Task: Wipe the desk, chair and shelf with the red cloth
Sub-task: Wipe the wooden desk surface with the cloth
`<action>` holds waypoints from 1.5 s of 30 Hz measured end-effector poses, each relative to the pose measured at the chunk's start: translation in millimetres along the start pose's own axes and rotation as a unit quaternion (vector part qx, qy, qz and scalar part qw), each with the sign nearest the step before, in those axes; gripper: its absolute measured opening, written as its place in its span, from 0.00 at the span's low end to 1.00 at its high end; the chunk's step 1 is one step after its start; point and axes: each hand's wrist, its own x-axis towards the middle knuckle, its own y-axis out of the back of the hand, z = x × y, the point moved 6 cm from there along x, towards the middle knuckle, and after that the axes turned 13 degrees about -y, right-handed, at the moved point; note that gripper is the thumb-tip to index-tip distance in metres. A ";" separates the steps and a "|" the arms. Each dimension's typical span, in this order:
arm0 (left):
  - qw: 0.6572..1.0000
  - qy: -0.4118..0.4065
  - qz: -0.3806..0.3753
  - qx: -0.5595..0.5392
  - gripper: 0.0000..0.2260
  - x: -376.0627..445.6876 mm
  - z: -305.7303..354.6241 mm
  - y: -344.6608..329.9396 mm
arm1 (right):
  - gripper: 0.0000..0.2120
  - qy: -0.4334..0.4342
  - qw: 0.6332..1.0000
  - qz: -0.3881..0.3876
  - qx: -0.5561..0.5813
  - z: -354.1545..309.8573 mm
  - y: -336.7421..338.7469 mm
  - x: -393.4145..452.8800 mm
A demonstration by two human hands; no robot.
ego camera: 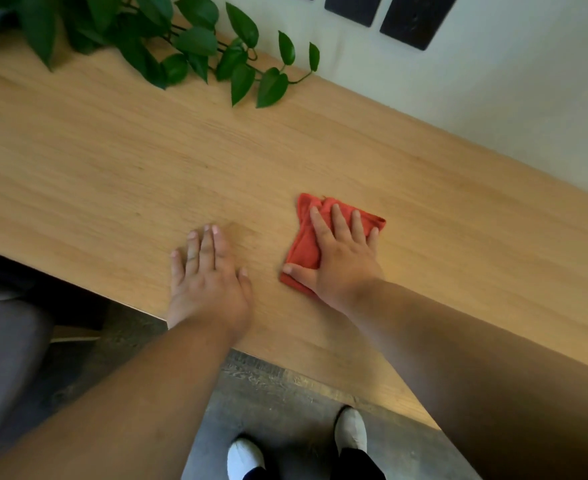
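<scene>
The red cloth [303, 247] lies folded into a small pad on the wooden desk [112, 161], toward the near edge and a little right of where the person stands. It looks soft and light, the sort of rag that bunches and slides the moment pressure comes off, so I'd judge it best handled just as it is now: pinned from above under a flat palm, not pinched at a corner, which would let the folds fall open. The right hand [341, 261] lies flat on top of it, fingers [337, 216] spread and pointing away toward the wall, thumb stretched along the cloth's near left edge; this grip is wide open, closed around nothing, only pressing the cloth down onto the wood. The forearm runs in low from the lower right, wrist nearly level with the desk. The left hand [209, 271] rests just beside it, palm down on bare wood with fingers together, empty and apart from the cloth, seemingly bracing the person's lean. A trailing green plant [195, 46] sits well back at the far left, clear of both hands, and a grey chair [5, 358] shows at the left below the desk edge.
</scene>
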 end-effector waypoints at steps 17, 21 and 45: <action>0.996 0.044 0.058 -0.054 0.34 -4.7 -2.4 6.6 | 0.29 0.118 0.992 -0.013 0.030 -64.9 0.5 9.0; 0.998 0.040 0.052 -0.025 0.33 -6.4 -5.4 4.1 | 0.33 0.034 0.999 0.000 0.012 57.3 7.4 -20.1; 0.972 0.230 0.034 -0.013 0.28 32.2 -97.4 18.8 | 0.41 0.259 0.961 -0.034 -0.089 -113.8 -7.1 0.8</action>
